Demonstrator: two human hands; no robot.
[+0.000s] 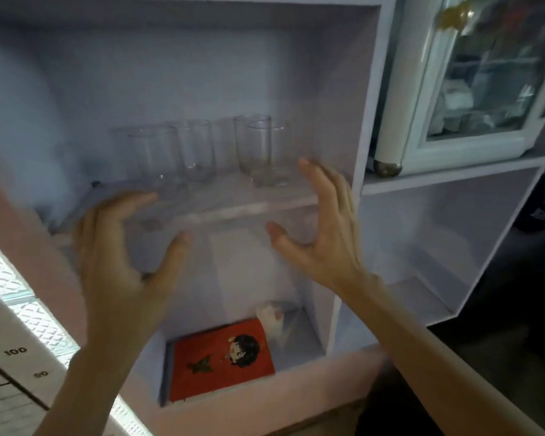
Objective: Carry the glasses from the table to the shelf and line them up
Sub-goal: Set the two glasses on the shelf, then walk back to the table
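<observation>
Glasses (202, 149): clear tumblers, upright on the shelf board (233, 212), beyond both sets of fingertips; motion blur doubles their outlines, so the count is uncertain, three or four at least.

Nearest item: left hand (120, 265), empty, fingers (139, 198) spread and curved, thumb apart from them, palm turned inward. Nothing lies between thumb and fingers. Its fingertips sit at the front edge of the board, just short of the left-most glass (153, 155).

Right hand (324, 234), likewise empty and splayed, palm facing the left one. Its fingertips reach up beside the right-most glass (266, 154), near but, as far as the blur allows, not touching.

Between the two hands: the front lip of the board and the row itself. The right pair overlaps in this view, one glass slightly ahead of the other; the middle glass stands farther back than the left one. The line looks uneven.

Below the palms: a lower compartment with a red book (222, 357) and a small pale object, not concerned here.

Step in hand, by judgement: straightening the row. Best done by nudging each base rather than the rim, one glass per hand, sliding rather than lifting, with fingers kept low so that neighbours do not knock. Closing both hands inward together would risk clinking.

Far right of the right fingers: a glass-fronted cabinet (485, 83).
</observation>
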